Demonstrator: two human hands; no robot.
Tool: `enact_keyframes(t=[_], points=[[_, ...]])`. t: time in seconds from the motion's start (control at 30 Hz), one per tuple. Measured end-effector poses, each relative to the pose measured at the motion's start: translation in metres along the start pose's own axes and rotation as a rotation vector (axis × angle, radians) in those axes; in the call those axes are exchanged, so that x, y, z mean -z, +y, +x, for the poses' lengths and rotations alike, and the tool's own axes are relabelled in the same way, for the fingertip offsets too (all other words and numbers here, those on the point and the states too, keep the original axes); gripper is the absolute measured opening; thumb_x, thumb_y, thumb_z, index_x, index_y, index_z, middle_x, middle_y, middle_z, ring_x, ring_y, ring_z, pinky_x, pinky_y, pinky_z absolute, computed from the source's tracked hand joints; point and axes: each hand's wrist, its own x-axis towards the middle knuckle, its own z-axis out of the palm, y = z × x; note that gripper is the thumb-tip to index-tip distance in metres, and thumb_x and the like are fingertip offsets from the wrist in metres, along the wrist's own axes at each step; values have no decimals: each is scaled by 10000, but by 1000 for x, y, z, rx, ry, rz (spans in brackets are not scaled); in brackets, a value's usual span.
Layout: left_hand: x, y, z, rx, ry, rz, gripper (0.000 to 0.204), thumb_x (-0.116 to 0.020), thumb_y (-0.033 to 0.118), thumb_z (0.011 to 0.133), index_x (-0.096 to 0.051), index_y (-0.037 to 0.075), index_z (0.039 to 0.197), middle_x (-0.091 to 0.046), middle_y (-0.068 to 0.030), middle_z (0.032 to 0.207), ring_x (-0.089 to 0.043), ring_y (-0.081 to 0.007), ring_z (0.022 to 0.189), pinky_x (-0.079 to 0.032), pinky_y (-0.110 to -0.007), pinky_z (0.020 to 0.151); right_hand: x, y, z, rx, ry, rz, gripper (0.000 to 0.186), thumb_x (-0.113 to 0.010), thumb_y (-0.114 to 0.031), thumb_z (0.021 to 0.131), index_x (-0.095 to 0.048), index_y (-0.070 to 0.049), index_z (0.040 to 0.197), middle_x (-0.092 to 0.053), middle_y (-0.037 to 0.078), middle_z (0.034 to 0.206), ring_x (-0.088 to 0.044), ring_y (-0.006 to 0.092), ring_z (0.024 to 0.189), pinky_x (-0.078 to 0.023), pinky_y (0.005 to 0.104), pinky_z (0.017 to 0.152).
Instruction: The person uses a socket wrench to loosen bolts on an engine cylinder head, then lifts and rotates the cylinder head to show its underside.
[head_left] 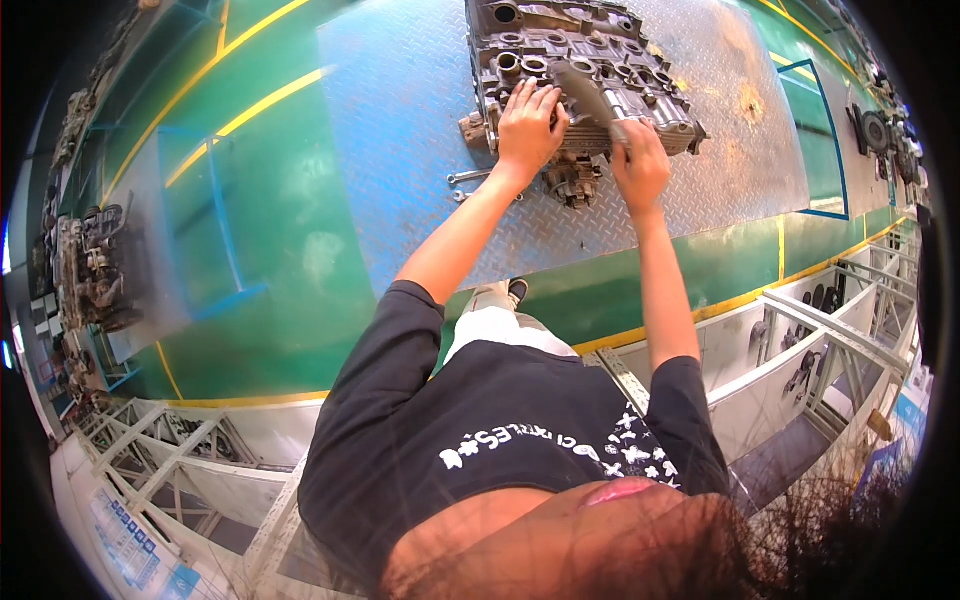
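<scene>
The engine block (565,42), the thing being worked on, sits on a tread-patterned metal plate (400,150), and its upper face, full of round openings, lies under the person's 2 hands. At the near left part of the engine block, the left hand (530,130) rests with its fingers forward and slightly bent and its thumb apart from them; whether it pinches anything beneath the fingertips, I cannot tell. Nearer the right end of the engine block, the right hand (642,165) closes its thumb and fingers around the lower end of a dark curved piece (583,90), which slants across the upper face toward the left hand and is too blurred to identify. The step in hand looks like handling this piece against the engine block, with the left hand seemingly steadying; whether the piece is fastened there, I cannot tell. As a judgement, the next move calls for a firm right-hand hold and left fingers kept clear of the piece's far end. At the engine block's near side, a brown, grimy component (570,182) juts toward the person, and 2 spanners (468,177) appear to lie left of it on the plate, just beside the left wrist and partly hidden by it.
</scene>
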Motion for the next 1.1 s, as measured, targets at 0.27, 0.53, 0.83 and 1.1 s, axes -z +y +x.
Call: enact_keyframes(t=[0.27, 0.53, 0.83, 1.1], points=[[-3, 8, 9, 3, -7, -32, 252, -669, 183, 912, -747, 48, 1110, -747, -119, 1166, -645, -338, 1224, -456, -450, 1133, -40, -3, 28, -1308, 757, 678, 411, -408, -227, 1106, -632, 78, 948, -716, 164, 946, -716, 254, 867, -576, 360, 813], [13, 0, -2, -25, -42, -13, 257, -633, 168, 947, -728, 38, 1148, -743, -122, 1167, -648, -356, 1208, -473, -468, 1107, 6, -19, -4, 181, -333, -30, 230, -724, -127, 843, -647, -128, 1060, -652, 96, 1014, -648, 338, 1006, -520, 492, 976], [10, 9, 7, 14, -106, -67, 289, -626, 204, 960, -720, 55, 1189, -723, -119, 1234, -608, -348, 1274, -432, -461, 1153, 36, -19, -14, 99, -345, -11, 242, -764, -260, 862, -643, -129, 1025, -585, 70, 1137, -560, 275, 1112, -409, 437, 1002], [11, 8, 6, 17, -132, -68, 291, -622, 203, 958, -720, 50, 1185, -721, -131, 1230, -604, -355, 1276, -440, -457, 1143, 29, -62, -12, 210, -460, -4, 232, -756, -174, 821, -679, -145, 1038, -636, 36, 1002, -610, 241, 1087, -342, 475, 1166]])
